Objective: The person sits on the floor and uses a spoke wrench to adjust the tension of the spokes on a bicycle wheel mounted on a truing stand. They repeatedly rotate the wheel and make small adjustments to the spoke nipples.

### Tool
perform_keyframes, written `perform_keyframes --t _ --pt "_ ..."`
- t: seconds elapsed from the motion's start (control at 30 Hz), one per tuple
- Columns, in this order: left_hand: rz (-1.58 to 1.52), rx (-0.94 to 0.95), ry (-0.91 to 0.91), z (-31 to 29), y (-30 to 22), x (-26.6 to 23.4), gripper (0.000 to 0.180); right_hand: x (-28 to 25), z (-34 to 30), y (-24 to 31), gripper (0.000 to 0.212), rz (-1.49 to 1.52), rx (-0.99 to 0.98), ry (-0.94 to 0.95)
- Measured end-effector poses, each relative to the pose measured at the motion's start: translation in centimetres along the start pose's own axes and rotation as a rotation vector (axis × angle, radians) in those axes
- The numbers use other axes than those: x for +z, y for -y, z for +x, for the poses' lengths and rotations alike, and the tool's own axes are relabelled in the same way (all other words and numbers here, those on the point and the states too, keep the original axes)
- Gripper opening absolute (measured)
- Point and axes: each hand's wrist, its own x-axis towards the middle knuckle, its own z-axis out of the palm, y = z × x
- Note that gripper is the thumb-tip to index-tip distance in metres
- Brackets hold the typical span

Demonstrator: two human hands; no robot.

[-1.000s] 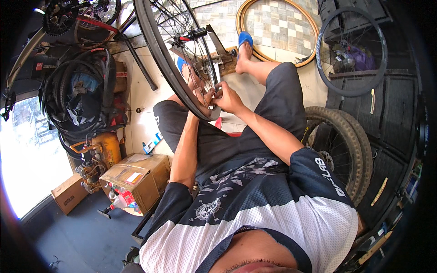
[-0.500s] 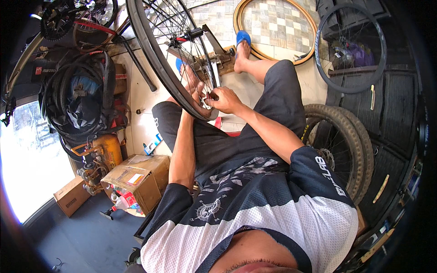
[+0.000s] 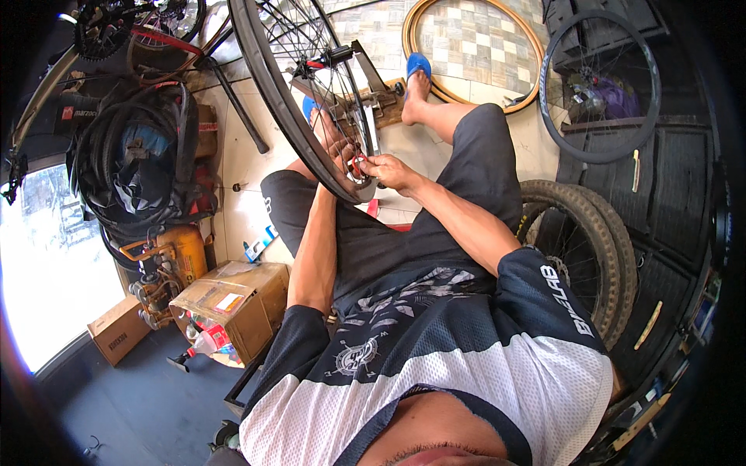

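A black-rimmed bicycle wheel [image 3: 268, 97] stands upright between my legs, its hub [image 3: 332, 57] held in a wheel stand with a wooden base [image 3: 387, 109]. At the near end of the rim, my right hand [image 3: 395, 174] is closed on a small red tool, which looks like a spoke wrench [image 3: 359, 165], set among the spokes. My left hand [image 3: 332, 146] reaches in from the rim's other side. Its fingers, seen partly through the spokes, curl at the wheel close to the red tool; the rim hides part of that hand.
Tan tyres [image 3: 536, 46] lie on the floor ahead. A bare wheel [image 3: 657, 85] and knobby-tyred wheels [image 3: 602, 233] are to the right. At left are a bundle of black tubes [image 3: 93, 171], a yellow compressor [image 3: 180, 250] and an open cardboard box [image 3: 260, 299] with bottles.
My right hand has turned at the rim, its fingers straighter, and the red tool shows more plainly. My left fingers have shifted slightly among the spokes. The view has moved a little.
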Motion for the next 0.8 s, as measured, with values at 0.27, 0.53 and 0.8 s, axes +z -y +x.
perform_keyframes --t 0.27,0.53,0.8 --pt "-0.28 -0.166 -0.001 0.9 3.1 0.2 0.026 -2.8 0.1 1.5 0.033 -0.392 -0.154 -0.33" --pt "-0.228 -0.088 0.042 0.3 3.3 -0.8 0.037 -3.2 1.6 -0.3 0.033 -0.454 -0.217 -0.168" --pt "-0.305 -0.139 0.098 -0.7 1.2 -0.6 0.033 -1.7 -0.6 2.2 0.039 -0.734 -0.35 -0.147"
